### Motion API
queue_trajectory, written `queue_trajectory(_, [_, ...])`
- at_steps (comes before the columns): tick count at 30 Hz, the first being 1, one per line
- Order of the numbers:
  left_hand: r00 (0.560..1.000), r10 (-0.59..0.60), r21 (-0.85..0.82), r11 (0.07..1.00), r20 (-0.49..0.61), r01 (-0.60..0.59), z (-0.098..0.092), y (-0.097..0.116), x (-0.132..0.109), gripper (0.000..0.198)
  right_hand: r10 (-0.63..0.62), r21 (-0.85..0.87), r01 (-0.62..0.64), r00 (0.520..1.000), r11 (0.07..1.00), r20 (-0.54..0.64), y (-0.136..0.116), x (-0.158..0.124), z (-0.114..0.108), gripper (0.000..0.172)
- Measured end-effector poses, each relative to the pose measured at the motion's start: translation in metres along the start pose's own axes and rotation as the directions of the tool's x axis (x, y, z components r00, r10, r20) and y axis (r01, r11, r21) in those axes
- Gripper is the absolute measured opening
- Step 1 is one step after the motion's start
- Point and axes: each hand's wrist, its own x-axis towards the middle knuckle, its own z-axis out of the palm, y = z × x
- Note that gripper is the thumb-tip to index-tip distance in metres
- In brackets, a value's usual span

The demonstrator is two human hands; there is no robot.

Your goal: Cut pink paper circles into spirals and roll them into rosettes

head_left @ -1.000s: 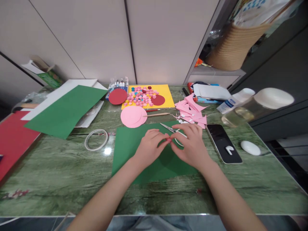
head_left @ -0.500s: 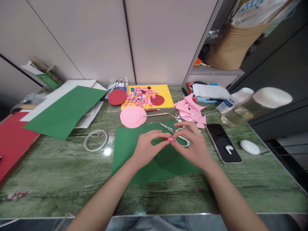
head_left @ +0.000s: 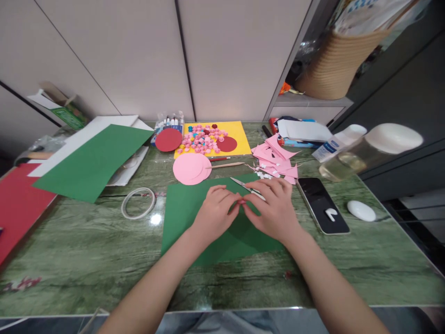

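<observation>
Over the green paper sheet (head_left: 184, 218), my left hand (head_left: 214, 212) and my right hand (head_left: 273, 208) meet fingertip to fingertip. Pinched between them is a small pink paper roll (head_left: 241, 201), mostly covered by the fingers. Scissors (head_left: 242, 183) lie on the sheet just beyond my right hand, which hides their handles. Pink paper circles (head_left: 189, 169) rest at the sheet's far left edge, with a wooden stick (head_left: 227, 165) beside them. Pink paper scraps (head_left: 274, 157) are heaped beyond my right hand.
Many small pink paper rolls (head_left: 201, 141) sit on a yellow sheet (head_left: 238, 132) at the back. A tape roll (head_left: 138, 203) lies left. On the right are a phone (head_left: 318, 199) with an earbud on it, a white case (head_left: 361, 210) and a clear bottle (head_left: 347, 162).
The fingers of my right hand have curled in and now cover the scissors' handles. Both hands have closed more tightly around the pink paper roll, which shows less.
</observation>
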Motion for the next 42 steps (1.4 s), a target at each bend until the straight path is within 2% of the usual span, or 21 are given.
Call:
queue_trajectory(7, [0.995, -0.019, -0.082, 0.997, -0.094, 0.011, -0.002, 0.004, 0.002, 0.016, -0.01, -0.038, 0.006, 0.995, 0.999, -0.103, 0.003, -0.003, -0.003, 0.008])
queue_trajectory(14, [0.995, -0.04, -0.125, 0.992, -0.094, 0.028, -0.003, 0.006, 0.002, 0.018, -0.075, -0.105, 0.06, 0.987, 0.993, -0.141, 0.002, -0.004, -0.004, 0.007])
queue_trajectory(25, [0.975, -0.223, -0.329, 0.922, -0.022, 0.203, -0.007, 0.011, 0.006, 0.016, -0.088, -0.129, 0.065, 0.981, 0.989, -0.175, 0.004, -0.002, -0.006, 0.007])
queue_trajectory(27, [0.947, -0.321, -0.41, 0.861, 0.019, 0.3, -0.008, 0.014, 0.006, 0.018, -0.091, -0.135, 0.064, 0.975, 0.989, -0.204, 0.003, -0.001, -0.005, 0.007])
queue_trajectory(31, [0.832, -0.539, -0.612, 0.615, 0.134, 0.497, -0.008, 0.016, 0.007, 0.028, -0.1, -0.162, 0.06, 0.963, 0.985, -0.251, 0.002, 0.0, -0.004, 0.007])
queue_trajectory(35, [0.755, -0.607, -0.714, 0.413, 0.248, 0.566, -0.003, 0.014, 0.007, 0.027, -0.114, -0.166, 0.073, 0.962, 0.983, -0.249, 0.001, -0.001, -0.003, 0.008])
queue_trajectory(37, [0.739, -0.616, -0.731, 0.367, 0.274, 0.576, -0.002, 0.013, 0.008, 0.024, -0.119, -0.169, 0.078, 0.961, 0.982, -0.249, 0.001, -0.001, -0.002, 0.008])
queue_trajectory(42, [0.724, -0.636, -0.713, 0.375, 0.266, 0.592, -0.002, 0.014, 0.008, 0.02, -0.126, -0.174, 0.085, 0.962, 0.981, -0.242, 0.0, -0.002, -0.001, 0.007])
